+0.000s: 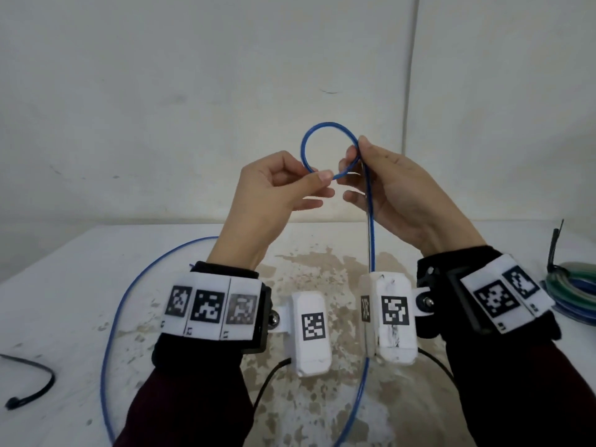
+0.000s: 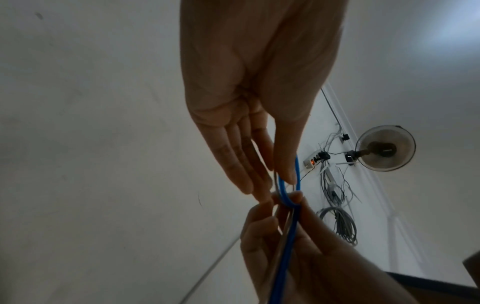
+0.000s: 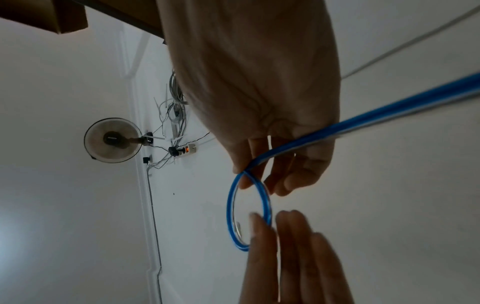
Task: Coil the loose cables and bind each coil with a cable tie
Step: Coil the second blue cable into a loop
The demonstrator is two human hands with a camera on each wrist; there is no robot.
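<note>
Both hands are raised above the tabletop (image 1: pixel 64 285) with a blue cable (image 1: pixel 325 124) between them. The left hand (image 1: pixel 274 195) pinches the cable between thumb and forefinger at the bottom of a single small loop; its other fingers (image 2: pixel 239 164) lie nearly straight and close together. The right hand (image 1: pixel 396 195) pinches the cable where the loop crosses itself, thumb tip against forefinger, with the remaining fingers loosely curled below and apart from the strand.

The loop stands roughly upright, rising above both sets of fingertips, its open face turned toward the person. From the crossing under the right thumb the cable's long run drops nearly straight down past the right palm, goes behind the wrist cameras, then sweeps across the tabletop in a wide arc that curves round to the left and back toward the far edge behind the left wrist. In the right wrist view the same run shows as a blurred blue streak leaving the fingers toward the upper right.

Well to the right of the right hand, a finished coil of blue and green cables (image 1: pixel 571 285) lies flat on the tabletop with a black cable tie (image 1: pixel 555 246) sticking up from it. Far to the left of the left hand, a loose black cable tie (image 1: pixel 32 388) lies bent on the tabletop.
</note>
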